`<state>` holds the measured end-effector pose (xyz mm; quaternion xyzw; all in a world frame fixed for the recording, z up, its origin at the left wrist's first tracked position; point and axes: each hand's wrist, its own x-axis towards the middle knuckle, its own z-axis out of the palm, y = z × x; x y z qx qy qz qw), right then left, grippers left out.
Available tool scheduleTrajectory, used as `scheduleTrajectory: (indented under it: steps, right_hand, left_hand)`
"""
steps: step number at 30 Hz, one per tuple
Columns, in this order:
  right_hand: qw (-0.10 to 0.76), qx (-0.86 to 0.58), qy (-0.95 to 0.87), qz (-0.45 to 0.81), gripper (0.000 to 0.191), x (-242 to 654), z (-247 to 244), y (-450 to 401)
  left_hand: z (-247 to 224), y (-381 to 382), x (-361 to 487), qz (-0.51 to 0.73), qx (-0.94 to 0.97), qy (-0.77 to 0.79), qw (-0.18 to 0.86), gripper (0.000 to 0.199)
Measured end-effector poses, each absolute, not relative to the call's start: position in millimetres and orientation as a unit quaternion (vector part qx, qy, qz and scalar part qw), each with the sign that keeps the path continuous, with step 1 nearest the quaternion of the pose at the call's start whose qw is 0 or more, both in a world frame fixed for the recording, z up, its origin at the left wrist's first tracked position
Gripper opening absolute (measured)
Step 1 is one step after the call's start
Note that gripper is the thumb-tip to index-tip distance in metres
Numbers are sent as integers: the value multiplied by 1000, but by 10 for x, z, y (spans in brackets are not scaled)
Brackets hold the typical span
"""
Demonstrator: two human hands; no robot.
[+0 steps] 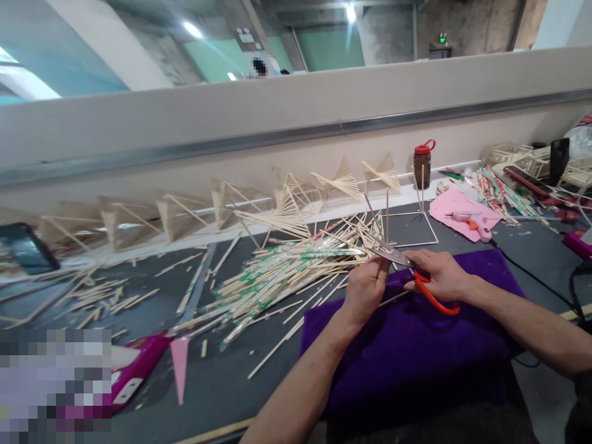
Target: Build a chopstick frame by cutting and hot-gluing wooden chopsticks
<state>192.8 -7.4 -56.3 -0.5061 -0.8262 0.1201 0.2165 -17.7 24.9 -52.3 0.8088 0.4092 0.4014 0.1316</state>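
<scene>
Scissors with orange handles are in my right hand, which is closed around them near the pivot. Their metal blades point left, over the fingertips of my left hand. That hand is closed in a pinch just beside the blades; what sits between its fingers is hidden. A thin wooden stick shows below and between both hands, and I cannot tell which hand touches it. Beneath them a purple cloth lies over the table edge and lap. Behind the left hand spreads a heap of wooden sticks, some in clear green-printed wrappers.
Stick-built models line the wall. A red-capped bottle stands at the back right. A glue gun rests on pink paper, its cord running right. A magenta-handled tool and a phone are at left.
</scene>
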Motion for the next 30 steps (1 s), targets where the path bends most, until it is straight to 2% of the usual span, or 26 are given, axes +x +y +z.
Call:
scheduleTrajectory:
  steps: [5, 12, 22, 30]
  right_hand:
    - [208, -503, -829, 125, 52, 1944, -545, -75]
    - [219, -481, -841, 117, 57, 1994, -543, -47]
    - [210, -496, -836, 104, 56, 1991, -561, -32]
    - [248, -497, -825, 108, 48, 2002, -656, 32]
  left_hand:
    - [-442, 237, -190, 387, 779, 415, 266, 46]
    - [-350, 189, -179, 387, 724, 387, 420, 29]
    - [-383, 234, -169, 391, 707, 390, 443, 30]
    - [-413, 254, -136, 415, 671, 426, 444, 29]
